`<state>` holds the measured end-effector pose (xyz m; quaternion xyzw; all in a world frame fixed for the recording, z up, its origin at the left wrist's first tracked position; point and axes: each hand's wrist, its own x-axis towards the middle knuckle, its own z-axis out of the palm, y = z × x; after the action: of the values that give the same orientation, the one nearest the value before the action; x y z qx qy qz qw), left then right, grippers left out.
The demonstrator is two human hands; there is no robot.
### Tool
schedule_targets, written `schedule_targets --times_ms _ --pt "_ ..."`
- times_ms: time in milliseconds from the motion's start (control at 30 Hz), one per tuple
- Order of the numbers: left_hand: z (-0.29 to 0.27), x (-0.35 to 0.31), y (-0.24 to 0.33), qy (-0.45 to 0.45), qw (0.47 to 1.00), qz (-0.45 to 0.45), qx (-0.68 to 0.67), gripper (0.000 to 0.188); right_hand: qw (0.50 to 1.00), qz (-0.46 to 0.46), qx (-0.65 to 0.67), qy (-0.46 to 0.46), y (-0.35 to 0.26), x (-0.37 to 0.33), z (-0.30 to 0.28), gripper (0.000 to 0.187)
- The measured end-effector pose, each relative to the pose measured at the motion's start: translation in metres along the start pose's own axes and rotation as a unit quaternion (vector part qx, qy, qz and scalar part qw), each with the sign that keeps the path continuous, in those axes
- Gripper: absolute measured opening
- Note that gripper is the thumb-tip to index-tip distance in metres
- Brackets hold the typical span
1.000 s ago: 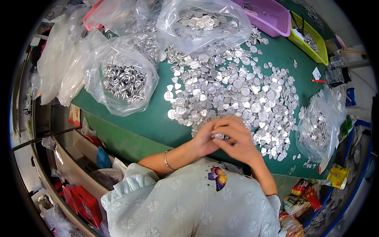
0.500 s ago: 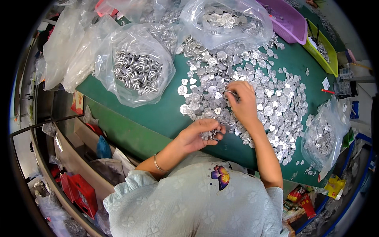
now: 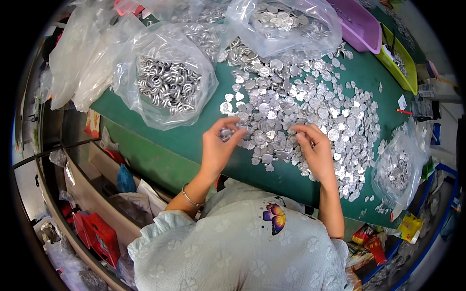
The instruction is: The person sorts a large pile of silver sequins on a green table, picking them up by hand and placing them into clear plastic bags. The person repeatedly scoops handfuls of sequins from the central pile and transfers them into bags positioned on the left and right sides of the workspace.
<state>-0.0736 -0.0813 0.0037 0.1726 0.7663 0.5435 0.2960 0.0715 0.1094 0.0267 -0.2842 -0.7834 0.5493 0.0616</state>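
Left grip (image 3: 217,146) moved forward, silvery pieces (image 3: 225,133) — inside

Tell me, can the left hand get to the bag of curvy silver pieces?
Probably yes: the left hand looks close to the bag, and only green table shows between them. It seems to hold small silver pieces, though.

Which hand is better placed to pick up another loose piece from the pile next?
Probably the right hand: it's over the silvery pile, while the left hand, at the pile's edge, already holds some pieces.
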Motion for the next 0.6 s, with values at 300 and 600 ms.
schedule_targets --times_ms 300,600 --pt "-0.001 0.017 0.007 0.037 0.938 0.123 0.321 0.037 0.941 -0.196 -0.273 -0.037 -0.02 0.006 0.053 0.024" --pt "-0.002 0.026 -0.003 0.081 0.938 0.202 0.269 0.017 0.969 -0.184 -0.144 -0.077 -0.009 0.009 0.052 0.018"
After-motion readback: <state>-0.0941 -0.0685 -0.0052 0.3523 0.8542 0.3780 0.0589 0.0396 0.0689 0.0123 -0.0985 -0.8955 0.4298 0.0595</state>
